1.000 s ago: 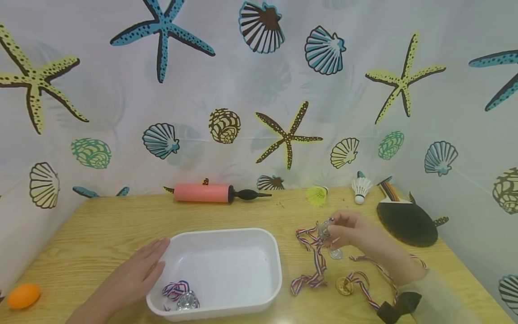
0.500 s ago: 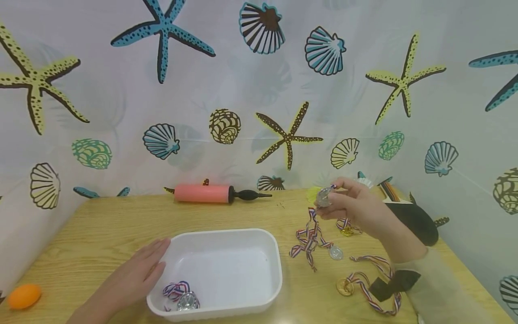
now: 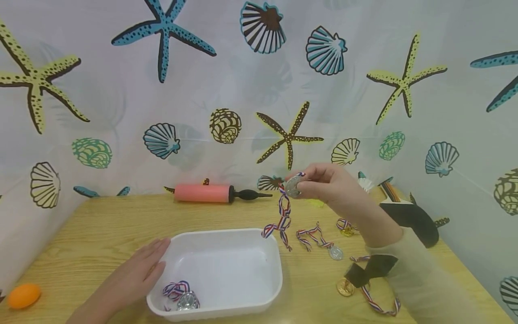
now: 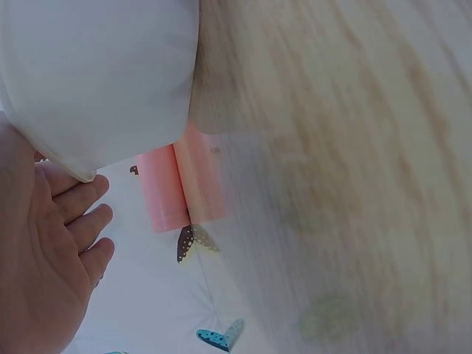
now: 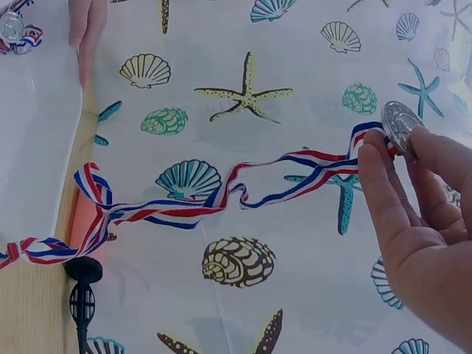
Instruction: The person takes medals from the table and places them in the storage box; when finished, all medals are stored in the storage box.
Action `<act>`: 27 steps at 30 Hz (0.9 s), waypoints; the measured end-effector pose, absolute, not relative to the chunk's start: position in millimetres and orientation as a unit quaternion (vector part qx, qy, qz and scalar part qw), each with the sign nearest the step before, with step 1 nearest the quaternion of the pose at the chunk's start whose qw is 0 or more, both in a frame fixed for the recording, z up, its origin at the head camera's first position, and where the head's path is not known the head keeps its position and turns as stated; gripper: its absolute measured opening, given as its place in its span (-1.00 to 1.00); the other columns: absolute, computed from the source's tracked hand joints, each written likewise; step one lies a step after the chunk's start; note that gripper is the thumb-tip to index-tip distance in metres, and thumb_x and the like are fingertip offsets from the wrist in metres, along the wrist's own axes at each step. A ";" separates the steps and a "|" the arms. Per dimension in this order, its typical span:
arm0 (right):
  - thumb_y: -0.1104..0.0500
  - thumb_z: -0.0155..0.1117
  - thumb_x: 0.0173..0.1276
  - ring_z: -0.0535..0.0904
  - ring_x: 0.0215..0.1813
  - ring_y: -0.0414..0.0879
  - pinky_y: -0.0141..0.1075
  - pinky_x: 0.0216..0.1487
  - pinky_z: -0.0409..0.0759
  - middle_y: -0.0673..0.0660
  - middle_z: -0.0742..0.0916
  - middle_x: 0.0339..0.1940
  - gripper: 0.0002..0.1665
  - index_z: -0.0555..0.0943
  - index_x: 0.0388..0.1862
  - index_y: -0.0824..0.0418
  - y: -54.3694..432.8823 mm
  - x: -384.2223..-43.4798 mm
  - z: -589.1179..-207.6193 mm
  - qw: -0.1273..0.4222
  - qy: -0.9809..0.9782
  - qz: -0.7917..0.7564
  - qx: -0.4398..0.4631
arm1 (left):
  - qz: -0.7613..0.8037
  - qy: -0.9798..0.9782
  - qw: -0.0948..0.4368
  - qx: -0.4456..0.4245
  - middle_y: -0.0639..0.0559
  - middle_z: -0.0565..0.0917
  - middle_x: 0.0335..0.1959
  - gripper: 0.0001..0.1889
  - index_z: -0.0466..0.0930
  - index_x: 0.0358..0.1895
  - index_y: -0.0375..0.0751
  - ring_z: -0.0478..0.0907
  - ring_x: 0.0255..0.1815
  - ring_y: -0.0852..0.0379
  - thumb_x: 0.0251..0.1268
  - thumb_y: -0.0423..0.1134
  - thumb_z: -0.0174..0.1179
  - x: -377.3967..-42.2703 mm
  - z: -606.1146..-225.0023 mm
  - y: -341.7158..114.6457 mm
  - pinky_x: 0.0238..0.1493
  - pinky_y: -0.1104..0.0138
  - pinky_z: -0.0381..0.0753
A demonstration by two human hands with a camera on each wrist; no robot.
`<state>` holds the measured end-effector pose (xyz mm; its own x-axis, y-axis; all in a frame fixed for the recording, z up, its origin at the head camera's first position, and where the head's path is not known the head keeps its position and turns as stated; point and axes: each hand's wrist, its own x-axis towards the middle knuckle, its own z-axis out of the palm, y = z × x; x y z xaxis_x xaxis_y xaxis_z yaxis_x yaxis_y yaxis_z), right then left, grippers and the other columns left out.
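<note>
Within R hand [image 3: 336, 186]: slvr medal [image 5: 401, 127], illegible

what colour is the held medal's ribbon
Ribbon: striped red, white and blue, clearest in right wrist view.

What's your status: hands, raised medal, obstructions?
Right hand pinching silver medal aloft, ribbon dangling. Left hand at left end of white tray. No obstruction seen between medal and tray.

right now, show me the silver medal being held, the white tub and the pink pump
Held silver medal [image 5: 397, 122]: right wrist view, on the disc's face.
White tub [image 3: 230, 270]: head view, on its bare floor.
Pink pump [image 3: 201, 193]: head view, on its pink barrel.
</note>
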<state>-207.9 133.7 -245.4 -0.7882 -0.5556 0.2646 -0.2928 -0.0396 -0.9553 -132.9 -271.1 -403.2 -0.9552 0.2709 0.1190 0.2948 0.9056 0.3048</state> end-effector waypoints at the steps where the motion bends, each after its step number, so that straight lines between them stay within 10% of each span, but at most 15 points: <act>1: 0.33 0.22 0.25 0.57 -0.06 0.05 -0.19 0.00 0.54 0.22 0.65 -0.08 -0.89 0.56 -0.46 0.17 129.6 -206.5 -244.5 0.104 0.686 -0.649 -0.312 | -0.161 -0.976 0.035 -0.144 -0.29 0.25 0.31 -0.44 0.17 0.35 -0.36 0.13 0.31 -0.29 0.42 -0.09 -0.08 -132.9 -403.3 -271.1 0.21 -0.13 0.18; 7: 0.44 0.14 0.23 0.61 -0.27 -0.09 -0.11 -0.03 0.56 0.08 0.68 -0.38 -0.80 0.61 -0.40 0.17 106.7 -199.7 -245.5 0.133 0.673 -0.653 -0.322 | -0.161 -0.976 0.031 -0.143 -0.29 0.25 0.31 -0.44 0.16 0.35 -0.36 0.13 0.31 -0.29 0.42 -0.08 -0.10 -133.3 -402.4 -270.7 0.22 -0.13 0.18; 27: 0.38 0.24 0.20 0.62 -0.25 -0.07 -0.16 -0.06 0.58 0.16 0.69 -0.31 -0.86 0.53 -0.28 0.45 46.5 -187.0 -283.7 0.246 0.672 -0.618 -0.326 | -0.161 -0.977 0.025 -0.136 -0.30 0.24 0.32 -0.43 0.16 0.35 -0.36 0.12 0.31 -0.29 0.42 -0.07 -0.11 -133.0 -401.0 -269.1 0.22 -0.13 0.17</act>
